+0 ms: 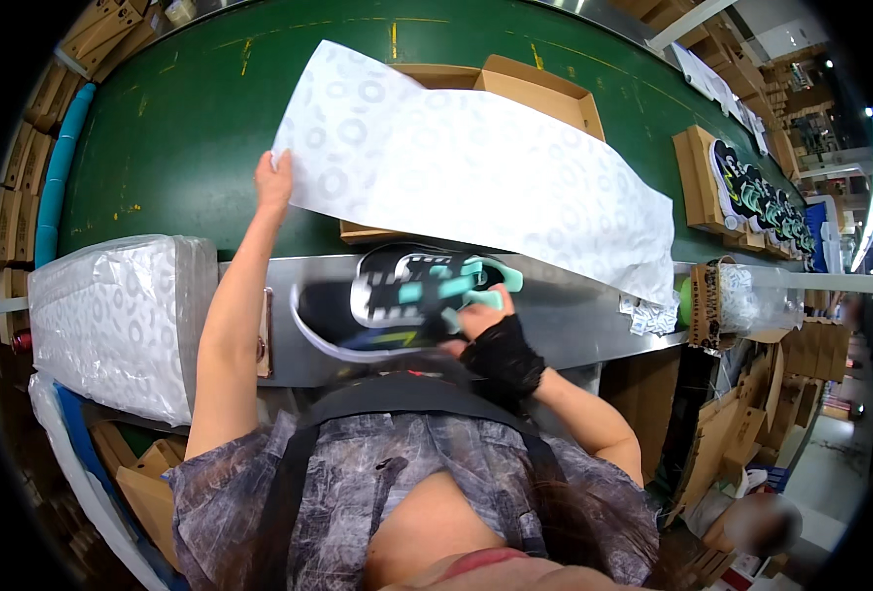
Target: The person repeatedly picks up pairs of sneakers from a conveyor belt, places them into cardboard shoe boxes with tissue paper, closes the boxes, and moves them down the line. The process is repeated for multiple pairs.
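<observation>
My left hand reaches far out and is closed on the left edge of a white patterned sheet of wrapping paper. The paper stretches to the right over an open brown shoebox and hides most of it. Close to my body, my right hand, in a black fingerless glove, grips black sneakers with white soles and mint-green laces and loops. They look like a pair held together, slightly blurred, above the metal edge of the bench. The fingers are partly hidden behind the shoes.
A green conveyor belt runs behind the metal ledge. On the left lies a plastic-wrapped stack of patterned paper. To the right stand a box beside a row of similar sneakers, and a clear container of small packets.
</observation>
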### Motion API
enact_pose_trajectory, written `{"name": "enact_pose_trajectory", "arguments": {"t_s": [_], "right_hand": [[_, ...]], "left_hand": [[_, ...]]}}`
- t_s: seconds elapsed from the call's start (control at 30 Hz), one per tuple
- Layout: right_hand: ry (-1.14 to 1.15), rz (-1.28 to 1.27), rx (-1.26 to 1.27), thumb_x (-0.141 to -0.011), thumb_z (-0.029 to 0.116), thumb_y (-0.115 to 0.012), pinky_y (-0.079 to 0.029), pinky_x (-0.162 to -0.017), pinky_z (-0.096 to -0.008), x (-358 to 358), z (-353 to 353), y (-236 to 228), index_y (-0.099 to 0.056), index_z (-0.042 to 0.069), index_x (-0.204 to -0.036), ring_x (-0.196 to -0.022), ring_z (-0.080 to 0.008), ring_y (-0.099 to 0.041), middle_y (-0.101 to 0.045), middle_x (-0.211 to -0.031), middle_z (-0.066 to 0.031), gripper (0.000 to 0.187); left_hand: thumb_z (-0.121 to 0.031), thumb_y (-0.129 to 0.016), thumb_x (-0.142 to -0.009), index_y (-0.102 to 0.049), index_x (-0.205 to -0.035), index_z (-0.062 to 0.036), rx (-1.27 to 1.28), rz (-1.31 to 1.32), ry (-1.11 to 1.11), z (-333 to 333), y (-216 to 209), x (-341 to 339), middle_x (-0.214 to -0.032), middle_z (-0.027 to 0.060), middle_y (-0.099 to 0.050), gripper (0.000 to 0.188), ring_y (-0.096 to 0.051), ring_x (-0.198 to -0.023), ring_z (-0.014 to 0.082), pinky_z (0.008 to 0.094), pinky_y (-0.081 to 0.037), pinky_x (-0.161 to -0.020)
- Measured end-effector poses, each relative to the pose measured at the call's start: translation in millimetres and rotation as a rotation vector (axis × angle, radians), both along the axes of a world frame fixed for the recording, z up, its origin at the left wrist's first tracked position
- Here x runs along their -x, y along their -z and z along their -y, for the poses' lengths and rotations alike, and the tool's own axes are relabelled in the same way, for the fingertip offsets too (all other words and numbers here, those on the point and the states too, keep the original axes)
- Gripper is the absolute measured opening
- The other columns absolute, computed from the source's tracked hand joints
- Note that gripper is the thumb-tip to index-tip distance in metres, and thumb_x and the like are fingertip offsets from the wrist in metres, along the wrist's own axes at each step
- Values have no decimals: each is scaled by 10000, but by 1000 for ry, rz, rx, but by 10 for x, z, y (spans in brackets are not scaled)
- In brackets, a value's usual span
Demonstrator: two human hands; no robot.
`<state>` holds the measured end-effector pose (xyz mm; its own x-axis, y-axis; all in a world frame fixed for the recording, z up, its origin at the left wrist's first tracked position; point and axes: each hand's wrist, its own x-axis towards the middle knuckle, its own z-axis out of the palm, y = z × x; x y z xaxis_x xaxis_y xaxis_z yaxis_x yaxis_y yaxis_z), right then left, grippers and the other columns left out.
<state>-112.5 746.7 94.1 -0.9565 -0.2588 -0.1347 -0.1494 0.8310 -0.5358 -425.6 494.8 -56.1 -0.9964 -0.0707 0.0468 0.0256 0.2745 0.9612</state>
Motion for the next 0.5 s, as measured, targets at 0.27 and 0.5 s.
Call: {"name": "enact_pose_trajectory", "arguments": {"t_s": [0.27,0.5], "right_hand": [[600,-46,943,-817,175,-529,-436,-649,-281,1491,-262,248,-550,-56,-978,-733,-145,-536,-598,-821,-93,283],[272,-176,794,-800,248,-501,-383,-841,-350,2287,403,1237,-508,42,-1048,-994,-268,-501,-540,-1040,-188,322]], "left_hand": [[-218,-512,-869,-521,-909,-5,251,-410,-72,110,-992,-153,-766,130,-606,216,-552,-642,210,306,-431,-594],[-179,-558,-845,-541,-1007,-31,129,-258,430,-892,-1456,-831,-787,123,-610,220,-498,-559,176,255,-416,-537]]}}
